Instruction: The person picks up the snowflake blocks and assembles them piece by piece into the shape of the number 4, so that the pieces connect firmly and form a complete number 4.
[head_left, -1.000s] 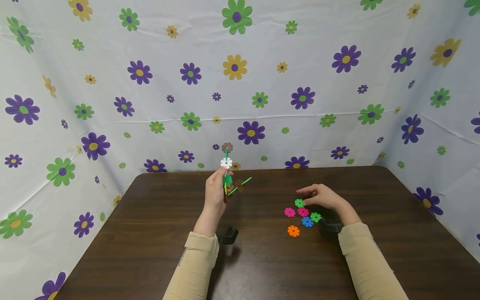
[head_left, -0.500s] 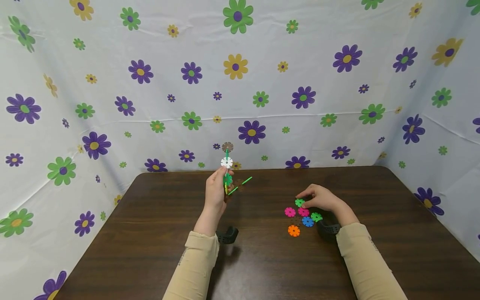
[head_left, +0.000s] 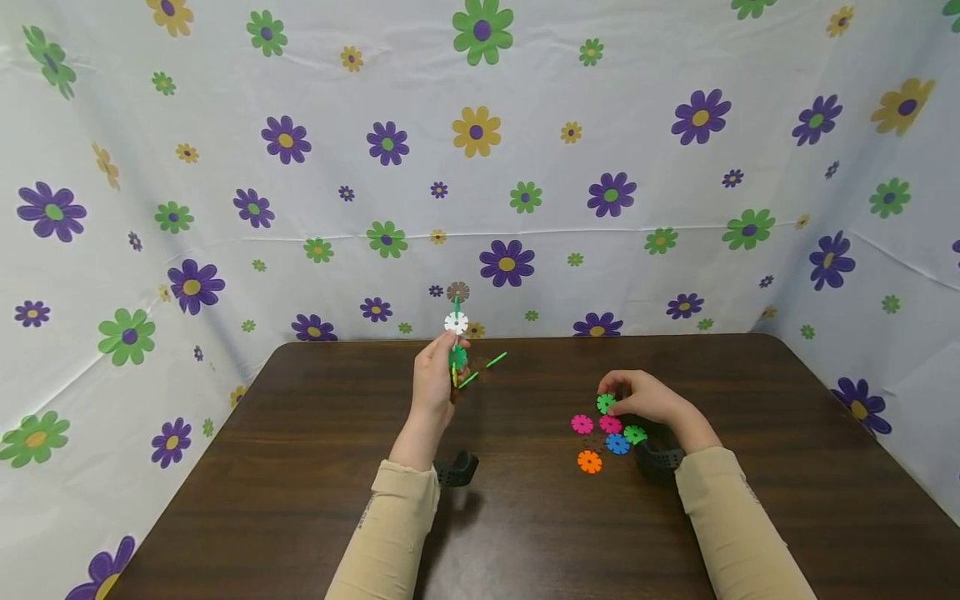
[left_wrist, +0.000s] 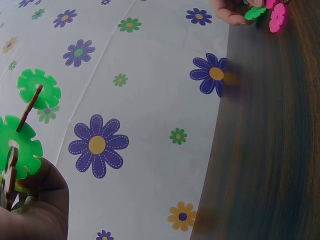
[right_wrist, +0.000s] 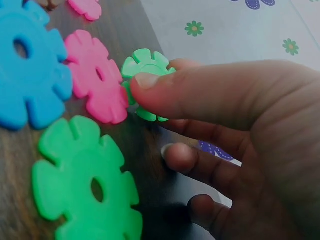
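While the person's left hand (head_left: 433,379) grips a linked chain of notched plastic discs (head_left: 458,358) above the dark wood-grained table (head_left: 525,533), the right hand (head_left: 651,398) pinches a bright green, round, notched plastic disc (right_wrist: 148,59) between thumb and fingers. Near that disc lie two pink notched plastic discs (head_left: 582,424), a blue notched plastic disc (head_left: 617,444) and an orange notched plastic disc (head_left: 589,462).

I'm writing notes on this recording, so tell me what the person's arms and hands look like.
The left hand and right hand wear no gloves. The left sleeve and right sleeve are long and tan, the left with a small dark marking, too small to read. A black bracket shows by the left wrist, a similar bracket by the right.
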